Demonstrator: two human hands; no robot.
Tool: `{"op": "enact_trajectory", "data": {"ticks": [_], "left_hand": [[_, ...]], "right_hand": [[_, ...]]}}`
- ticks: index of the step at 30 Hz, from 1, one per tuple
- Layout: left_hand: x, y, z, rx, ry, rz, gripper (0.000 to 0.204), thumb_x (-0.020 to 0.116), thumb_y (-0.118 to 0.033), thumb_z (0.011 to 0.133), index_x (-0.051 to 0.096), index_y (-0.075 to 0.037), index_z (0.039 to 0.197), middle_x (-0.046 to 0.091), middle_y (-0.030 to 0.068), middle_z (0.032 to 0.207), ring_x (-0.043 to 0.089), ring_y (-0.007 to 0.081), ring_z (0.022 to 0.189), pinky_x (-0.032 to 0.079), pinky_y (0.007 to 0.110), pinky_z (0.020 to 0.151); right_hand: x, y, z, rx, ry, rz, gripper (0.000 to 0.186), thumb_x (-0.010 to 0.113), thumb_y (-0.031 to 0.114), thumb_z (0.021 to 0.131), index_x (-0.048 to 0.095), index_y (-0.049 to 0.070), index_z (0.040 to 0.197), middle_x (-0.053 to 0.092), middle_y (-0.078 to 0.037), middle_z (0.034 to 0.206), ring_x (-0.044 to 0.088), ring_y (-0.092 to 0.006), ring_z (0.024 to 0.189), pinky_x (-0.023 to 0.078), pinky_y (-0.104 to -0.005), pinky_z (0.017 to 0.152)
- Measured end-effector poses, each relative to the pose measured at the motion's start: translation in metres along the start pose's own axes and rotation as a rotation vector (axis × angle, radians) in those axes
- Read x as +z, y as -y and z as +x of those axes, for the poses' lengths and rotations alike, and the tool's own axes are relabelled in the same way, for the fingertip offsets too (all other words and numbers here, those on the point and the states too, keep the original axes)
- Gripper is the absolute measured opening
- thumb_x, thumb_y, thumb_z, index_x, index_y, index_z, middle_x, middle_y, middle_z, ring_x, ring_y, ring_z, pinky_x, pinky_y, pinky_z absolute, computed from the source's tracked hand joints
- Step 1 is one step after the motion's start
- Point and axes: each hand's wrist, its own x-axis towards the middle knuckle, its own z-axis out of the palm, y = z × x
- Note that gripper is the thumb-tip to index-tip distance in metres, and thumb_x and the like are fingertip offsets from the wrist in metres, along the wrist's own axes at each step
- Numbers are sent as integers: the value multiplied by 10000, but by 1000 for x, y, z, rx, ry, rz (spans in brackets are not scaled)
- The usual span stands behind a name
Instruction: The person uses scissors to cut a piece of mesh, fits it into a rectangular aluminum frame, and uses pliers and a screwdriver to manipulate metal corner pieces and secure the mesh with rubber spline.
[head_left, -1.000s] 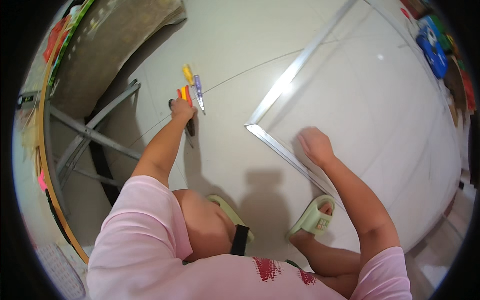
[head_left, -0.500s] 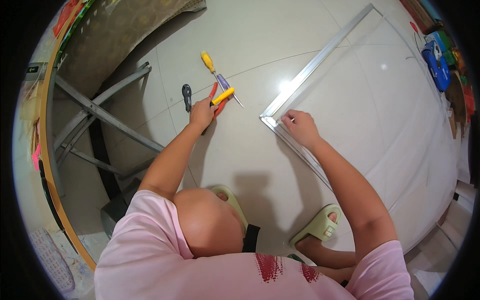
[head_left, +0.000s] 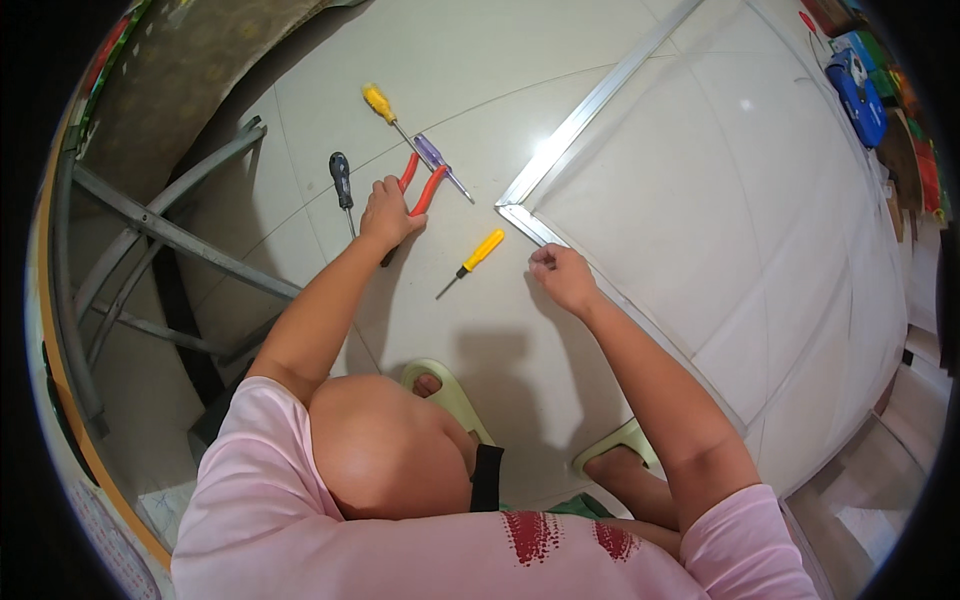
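My left hand (head_left: 388, 215) is closed on the red-handled pliers (head_left: 428, 192), whose dark jaws point toward me below the palm. To the left of it lies a screwdriver with a black handle (head_left: 341, 175). Just beyond are a yellow-handled screwdriver (head_left: 378, 102) and a thin screwdriver with a clear purple handle (head_left: 430, 152). Between my hands a small yellow screwdriver (head_left: 483, 250) rests on the floor. My right hand (head_left: 562, 275), fingers curled together, hovers beside the corner of a silver metal frame (head_left: 530, 222); whatever it may pinch is hidden.
Thin, see-through mesh (head_left: 800, 260) spreads across the frame and the tiled floor on the right. Grey folding table legs (head_left: 190, 235) stand at the left. Boxes and a blue case (head_left: 856, 98) line the far right. My green slippers (head_left: 445, 395) are below.
The small yellow screwdriver has left my left hand and lies on the floor. That hand now grips the pliers. My right hand has shifted toward me, outside the frame's corner.
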Motion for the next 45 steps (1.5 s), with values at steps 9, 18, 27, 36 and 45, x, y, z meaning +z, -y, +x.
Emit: {"op": "enact_trajectory", "data": {"ticks": [9,18,27,36,45], "left_hand": [[-26,-62,-40,752,242,-95,626,758,-43,545,453,-65,1091,450,150,1117,465,338,1033,426,380,889],[-13,-139,-60,1276,309,13,400,683,-70,599,489,-78,948,498,76,937,496,260,906,432,352,765],[-14,-197,-34,986,832,-406,300,601,-113,754,580,-13,1036,562,144,1082,542,314,985,463,360,815],[28,-179,80,419,93,-59,393,702,-317,743,543,1,911,605,177,889,584,339,825,471,399,733],[35,-160,93,274,233,-220,368,776,-240,640,560,-10,831,612,138,800,601,260,764,478,357,680]], "right_hand": [[-4,35,-4,323,491,1107,560,500,456,891,505,-41,1148,614,-163,1021,628,-249,872,511,-385,811],[-16,10,-59,185,944,1755,695,649,369,787,339,55,1324,449,-188,1261,471,-390,1150,349,-545,972],[-8,-16,-98,431,482,1532,413,627,61,773,469,54,1154,543,-39,773,540,-152,600,431,-292,544],[31,-73,-142,464,-645,1048,425,591,-28,772,425,48,1156,494,-80,1006,536,-156,772,489,-303,642],[11,-127,-112,477,-1196,1334,377,658,-13,751,387,10,1014,480,-73,888,519,-157,773,477,-272,681]]}}
